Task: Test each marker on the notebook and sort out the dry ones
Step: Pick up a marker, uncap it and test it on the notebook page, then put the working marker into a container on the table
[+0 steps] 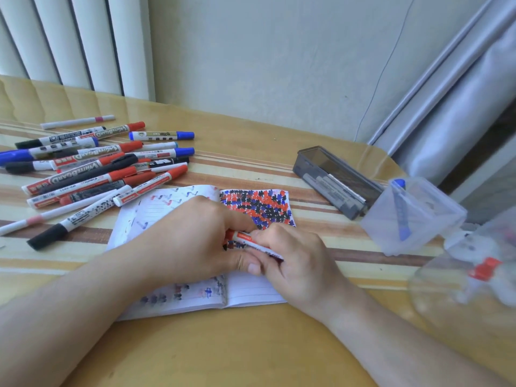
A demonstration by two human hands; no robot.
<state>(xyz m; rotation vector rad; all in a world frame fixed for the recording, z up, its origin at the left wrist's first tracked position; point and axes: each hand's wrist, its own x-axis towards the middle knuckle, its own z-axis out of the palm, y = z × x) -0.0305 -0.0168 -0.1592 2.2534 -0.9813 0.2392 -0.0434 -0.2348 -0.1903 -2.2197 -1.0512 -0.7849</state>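
Observation:
An open lined notebook (251,291) lies on the table, its right page thick with red, blue and black marks. Over it both hands meet on one red whiteboard marker (245,239). My left hand (195,241) curls round its left end, where the cap sits. My right hand (290,258) grips the white barrel. The marker's tip is hidden by my fingers. A heap of several red, blue and black markers (92,169) lies on the table to the left of the notebook.
A dark grey box (315,163) with markers inside sits at the right rear. A clear plastic cup (435,233) holding a blue marker stands right of the notebook. A clear container (435,291) with red-capped markers sits blurred at the right edge.

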